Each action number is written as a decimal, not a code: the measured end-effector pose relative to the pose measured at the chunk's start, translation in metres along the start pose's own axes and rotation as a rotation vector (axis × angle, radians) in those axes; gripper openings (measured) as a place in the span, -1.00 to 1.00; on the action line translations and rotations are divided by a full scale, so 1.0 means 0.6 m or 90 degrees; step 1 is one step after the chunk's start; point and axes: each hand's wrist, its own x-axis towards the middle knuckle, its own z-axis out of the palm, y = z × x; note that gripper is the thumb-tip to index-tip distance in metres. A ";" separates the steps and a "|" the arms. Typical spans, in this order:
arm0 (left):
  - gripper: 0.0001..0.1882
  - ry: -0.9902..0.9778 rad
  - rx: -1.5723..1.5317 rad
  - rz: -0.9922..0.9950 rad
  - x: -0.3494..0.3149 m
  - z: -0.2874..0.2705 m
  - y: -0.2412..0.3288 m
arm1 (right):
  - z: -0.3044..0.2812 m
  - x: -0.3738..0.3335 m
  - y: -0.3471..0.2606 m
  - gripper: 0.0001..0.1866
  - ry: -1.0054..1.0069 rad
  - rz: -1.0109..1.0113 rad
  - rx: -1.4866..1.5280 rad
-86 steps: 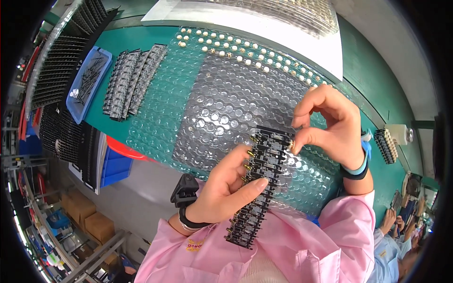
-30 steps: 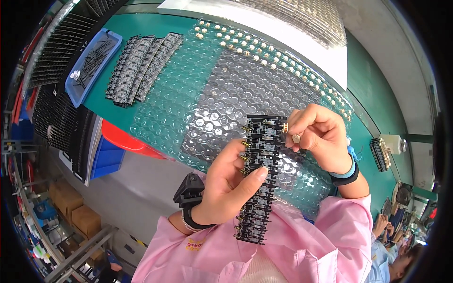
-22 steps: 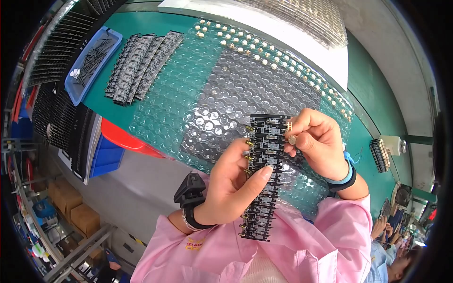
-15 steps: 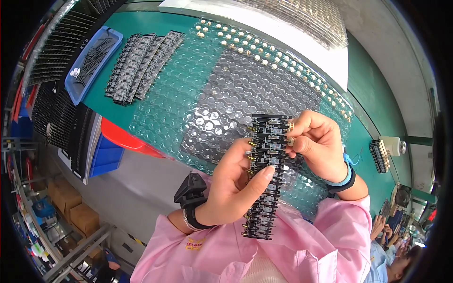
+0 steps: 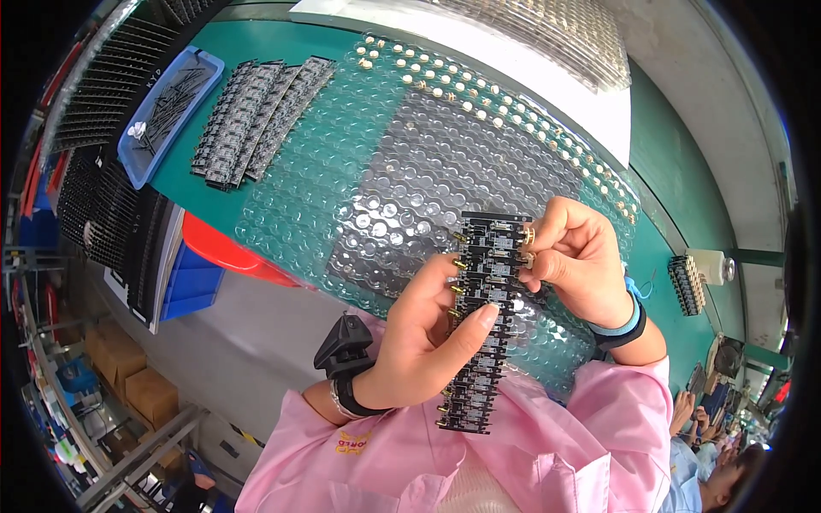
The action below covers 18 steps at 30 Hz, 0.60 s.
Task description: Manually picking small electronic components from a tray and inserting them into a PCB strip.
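A long black circuit board panel [image 5: 487, 342] stands upright across the middle, over my lap and the near edge of the table. My left hand [image 5: 428, 333] is closed around its left side, thumb flat on the face. Small gold connectors stick out along the panel's left edge. At the upper right edge, my right hand [image 5: 581, 265] pinches a small white-and-gold round part [image 5: 528, 260] against the board; the fingertips partly hide it. Just above it, a gold part [image 5: 529, 236] sits on the same edge.
Transparent bubbled plastic sheet [image 5: 299, 205] covers much of the green table, with rows of small white-topped parts [image 5: 462, 87] along its far side. More board panels [image 5: 239, 120] lie at left, beside a blue tray [image 5: 128, 162] of dark pins. A shorter board [image 5: 687, 285] stands at right near a white bottle [image 5: 717, 265].
The panel's upper end has shifted slightly down and to the right. Both hands keep their grips, with almost no other movement.
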 end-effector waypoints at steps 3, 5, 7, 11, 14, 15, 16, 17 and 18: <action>-0.65 -0.011 0.006 0.001 0.000 -0.002 0.000 | 0.001 0.001 0.001 -0.86 -0.002 -0.002 0.012; -0.65 -0.011 0.008 0.000 0.000 -0.004 -0.001 | 0.001 0.001 0.002 -0.86 -0.003 -0.003 0.017; -0.65 -0.013 0.012 -0.002 -0.001 -0.005 -0.002 | 0.001 0.001 0.003 -0.86 -0.005 0.002 0.022; -0.66 -0.014 0.000 -0.016 0.000 -0.002 -0.001 | 0.003 0.004 0.000 -0.85 -0.008 0.012 0.011; -0.66 -0.009 -0.014 -0.016 0.003 0.001 -0.002 | 0.001 0.007 0.000 -0.83 -0.011 0.023 0.007; -0.66 -0.006 -0.020 -0.015 0.004 0.001 -0.001 | 0.000 0.008 0.000 -0.82 -0.014 0.031 0.009; -0.66 -0.007 -0.020 -0.015 0.004 0.001 -0.001 | -0.001 0.009 -0.001 -0.81 -0.016 0.039 0.010; -0.67 -0.007 -0.038 -0.027 0.004 -0.001 -0.001 | -0.001 0.010 -0.002 -0.81 -0.015 0.039 0.010; -0.67 -0.008 -0.056 -0.040 0.005 -0.002 -0.001 | -0.001 0.011 -0.004 -0.81 -0.015 0.040 0.013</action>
